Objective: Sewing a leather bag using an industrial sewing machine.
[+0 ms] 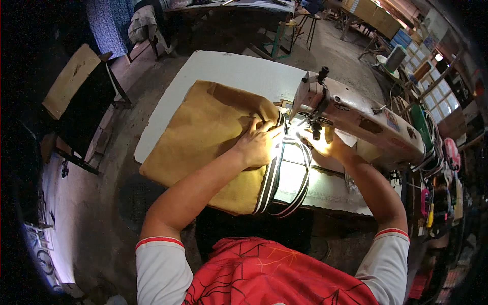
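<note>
A tan cloth piece (203, 132), perhaps a bag panel, lies on the sewing machine table, with black-and-white striped webbing (267, 183) along its right edge. My left hand (258, 145) rests on the cloth beside that edge, fingers spread and slightly bent. Under the head of the sewing machine (363, 114), in bright lamplight, the striped edge runs up to the needle area. My right hand (324, 142) is just right of the needle, close to the webbing; glare and the machine head hide its fingertips. A loose loop of striped strap (305, 178) curves over the table's front edge.
The white table top (223, 63) extends behind and left of the cloth. A wooden chair (76, 96) stands at the left. A thread cone (395, 58) is behind the machine; cords and tools (442, 188) hang at the right. Another table (229, 9) stands farther back.
</note>
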### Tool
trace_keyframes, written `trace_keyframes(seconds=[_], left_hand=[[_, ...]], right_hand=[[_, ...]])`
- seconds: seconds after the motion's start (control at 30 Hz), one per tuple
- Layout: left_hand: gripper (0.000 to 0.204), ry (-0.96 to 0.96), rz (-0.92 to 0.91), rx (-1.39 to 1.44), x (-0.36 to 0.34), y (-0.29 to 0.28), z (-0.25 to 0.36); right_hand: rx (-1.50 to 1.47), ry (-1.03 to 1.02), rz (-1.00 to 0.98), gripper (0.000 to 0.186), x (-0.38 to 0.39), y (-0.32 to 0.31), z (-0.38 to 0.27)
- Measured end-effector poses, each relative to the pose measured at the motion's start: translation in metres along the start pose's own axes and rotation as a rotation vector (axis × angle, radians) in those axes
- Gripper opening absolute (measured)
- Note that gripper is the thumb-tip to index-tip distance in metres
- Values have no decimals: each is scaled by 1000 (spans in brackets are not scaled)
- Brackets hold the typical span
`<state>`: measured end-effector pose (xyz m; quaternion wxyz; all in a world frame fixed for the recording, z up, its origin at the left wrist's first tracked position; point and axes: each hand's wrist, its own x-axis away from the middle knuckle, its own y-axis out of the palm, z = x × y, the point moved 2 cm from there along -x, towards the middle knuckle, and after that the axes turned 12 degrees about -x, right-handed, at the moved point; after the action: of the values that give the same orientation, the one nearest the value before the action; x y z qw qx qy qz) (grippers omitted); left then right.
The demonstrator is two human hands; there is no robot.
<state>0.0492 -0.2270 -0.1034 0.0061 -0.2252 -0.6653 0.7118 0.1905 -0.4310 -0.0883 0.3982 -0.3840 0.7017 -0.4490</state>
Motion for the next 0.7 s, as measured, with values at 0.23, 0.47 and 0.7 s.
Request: trace_keyframes(seconds=[0.23,0.47,0.7], left_hand=[[46,76,-21,-10,-7,-4,8],[37,74,15,39,-6,-13,13],[21,138,119,72,-7,-19,20]], right_hand=[[-561,-13,-33,27,14,-8,-31],[-296,-320,118,21,20,-11,-42],[-263,-322,134,22,21,0,-29]])
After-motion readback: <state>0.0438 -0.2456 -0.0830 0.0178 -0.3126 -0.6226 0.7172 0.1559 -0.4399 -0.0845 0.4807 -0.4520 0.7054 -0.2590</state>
